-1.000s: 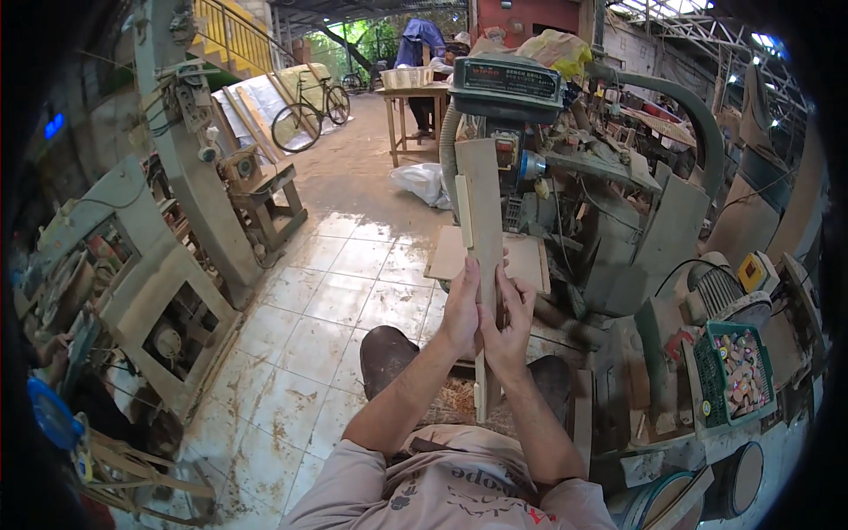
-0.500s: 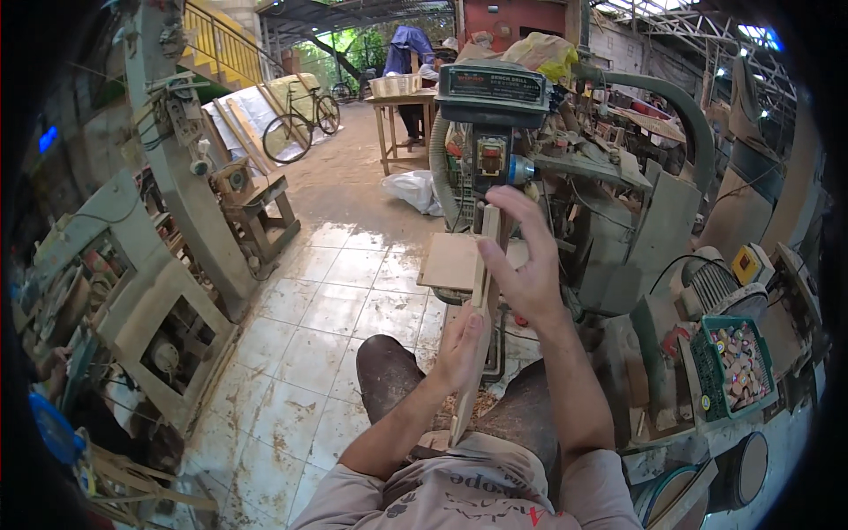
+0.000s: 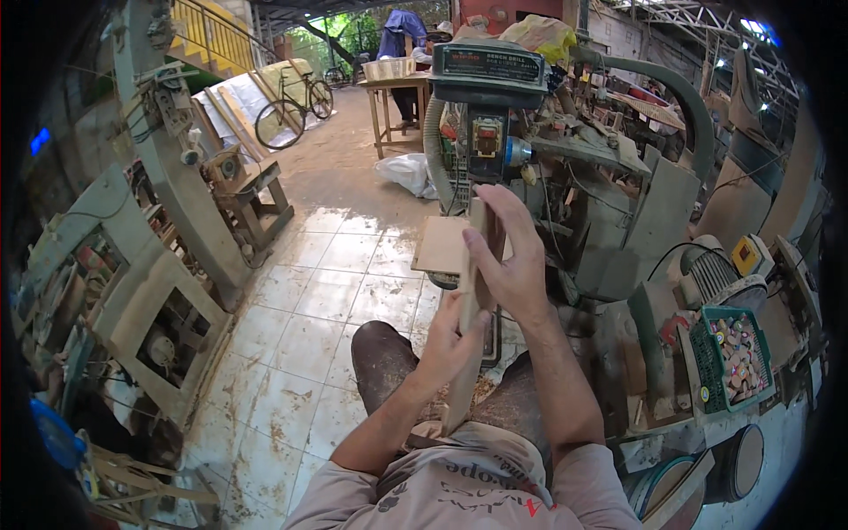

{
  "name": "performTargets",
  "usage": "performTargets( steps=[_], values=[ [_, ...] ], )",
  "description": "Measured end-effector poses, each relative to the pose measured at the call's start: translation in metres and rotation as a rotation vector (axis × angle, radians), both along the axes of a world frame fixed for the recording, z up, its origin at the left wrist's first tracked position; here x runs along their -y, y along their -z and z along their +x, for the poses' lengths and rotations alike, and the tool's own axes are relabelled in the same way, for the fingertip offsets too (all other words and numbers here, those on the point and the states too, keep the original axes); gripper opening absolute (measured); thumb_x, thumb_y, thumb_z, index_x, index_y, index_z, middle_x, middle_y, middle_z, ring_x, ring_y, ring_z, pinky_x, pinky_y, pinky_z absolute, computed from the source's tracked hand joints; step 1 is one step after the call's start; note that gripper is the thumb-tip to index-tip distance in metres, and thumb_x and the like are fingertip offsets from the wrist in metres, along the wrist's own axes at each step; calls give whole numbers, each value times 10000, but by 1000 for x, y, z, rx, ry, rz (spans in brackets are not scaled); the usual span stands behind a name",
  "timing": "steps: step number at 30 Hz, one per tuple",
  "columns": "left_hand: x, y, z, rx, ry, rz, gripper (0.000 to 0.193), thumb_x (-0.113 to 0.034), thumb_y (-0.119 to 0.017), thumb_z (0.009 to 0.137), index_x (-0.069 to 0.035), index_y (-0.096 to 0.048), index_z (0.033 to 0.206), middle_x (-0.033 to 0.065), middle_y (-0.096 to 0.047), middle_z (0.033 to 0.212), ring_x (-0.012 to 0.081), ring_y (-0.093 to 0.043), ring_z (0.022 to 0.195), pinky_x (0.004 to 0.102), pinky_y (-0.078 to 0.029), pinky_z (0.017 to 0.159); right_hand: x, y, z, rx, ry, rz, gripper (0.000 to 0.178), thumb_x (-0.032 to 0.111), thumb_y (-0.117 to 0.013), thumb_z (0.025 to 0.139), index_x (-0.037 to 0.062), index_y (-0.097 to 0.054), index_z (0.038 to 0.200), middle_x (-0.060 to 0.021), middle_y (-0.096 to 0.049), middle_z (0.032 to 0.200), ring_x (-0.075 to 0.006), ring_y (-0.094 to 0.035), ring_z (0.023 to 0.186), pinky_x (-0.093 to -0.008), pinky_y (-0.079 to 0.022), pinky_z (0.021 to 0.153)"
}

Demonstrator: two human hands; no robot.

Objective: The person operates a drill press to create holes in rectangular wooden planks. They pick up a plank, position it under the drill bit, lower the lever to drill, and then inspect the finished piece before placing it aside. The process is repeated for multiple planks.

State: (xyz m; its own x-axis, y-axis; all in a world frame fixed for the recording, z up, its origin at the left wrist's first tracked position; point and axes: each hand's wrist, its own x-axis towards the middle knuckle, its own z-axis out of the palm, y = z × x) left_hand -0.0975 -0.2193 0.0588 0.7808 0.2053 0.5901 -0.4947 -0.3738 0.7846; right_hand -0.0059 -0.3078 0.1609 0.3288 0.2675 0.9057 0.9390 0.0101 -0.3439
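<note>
A long, pale wooden board (image 3: 459, 389) stands on edge in front of me, its near end against my shirt at the waist. My left hand (image 3: 449, 343) grips it around the middle, thumb on one side and fingers on the other. Farther up, my right hand (image 3: 512, 265) has its thumb against the board's face and its fingers bent over the far end. Just beyond is a dark green bench drill (image 3: 488, 75) with a red and yellow switch. A flat wooden panel (image 3: 442, 245) lies on the drill's table, left of the board.
To the right, a green plastic basket (image 3: 707, 358) full of small wooden pieces sits beside a motor (image 3: 711, 274). A dusty machine stand (image 3: 163, 331) is at the left. Farther back are a wooden table (image 3: 393, 82), a white plastic bag (image 3: 408, 174) and a bicycle (image 3: 305, 108).
My right thumb and fingers have come in closer around the board's far end. My left hand has slid a little way up the board and changed its grip. The view has shifted slightly.
</note>
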Motion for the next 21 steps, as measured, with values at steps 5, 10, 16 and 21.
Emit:
performTargets(
  steps=[5, 10, 16, 21],
  values=[
    [-22, -7, -7, -95, 105, -471, 288, -114, -571, 923, 16, -526, 1176, 49, -621, 984, 112, -577, 862, 248, -462, 783, 14, 6, -24, -136, -40, 35, 648, 117, -664, 821, 20, -364, 1388, -184, -435, 1347, -307, -447, 1240, -400, -317, 1057],
    [-40, -8, -4, -27, 326, -696, 358, -167, -604, 910, 42, -517, 1188, 89, -627, 1078, 120, -592, 952, 261, -484, 822, 29, 38, -42, -790, -562, 2, 556, 51, -574, 902, -16, -330, 1397, -147, -522, 1281, -171, -517, 1140, -321, -441, 933],
    [-43, -6, -5, -19, 422, -763, 389, -190, -631, 893, 35, -517, 1190, 100, -624, 1091, 134, -603, 959, 270, -492, 828, 20, 44, -46, -768, -528, -1, 381, 63, -548, 929, -48, -461, 1284, -123, -636, 1100, -96, -578, 955, -249, -482, 821],
    [-39, -5, -4, -32, 411, -764, 386, -177, -633, 890, 30, -518, 1194, 93, -621, 1097, 128, -600, 962, 261, -492, 824, 15, 48, -47, -810, -490, 51, 268, 53, -530, 937, -72, -513, 1174, -105, -659, 1031, -80, -591, 893, -225, -488, 758]
  ],
)
